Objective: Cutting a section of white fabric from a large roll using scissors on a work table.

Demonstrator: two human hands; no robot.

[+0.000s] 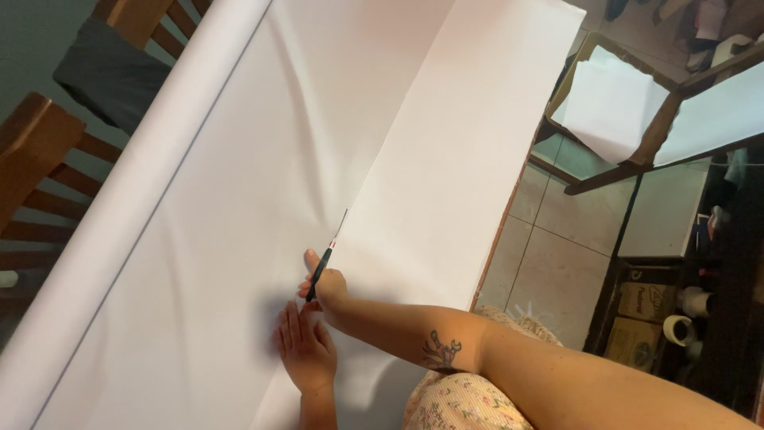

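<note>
Meanwhile, right hand (328,287) fingers grip scissors (325,263) on white paper (263,159); left hand (305,350) lies flat, fingers spread, beside chairs (36,159).

A wide sheet of smooth, matt white paper (263,199) covers the table, faintly creased near its middle, with a stiffer white board (454,159) lying flat and even along one side; the scissors (325,259) show a thin metal blade and dark plastic handle; varnished brown wooden chairs (32,159) stand beside it, one with a matt grey cloth cushion (111,76), over glossy pale floor tiles (549,263)
</note>
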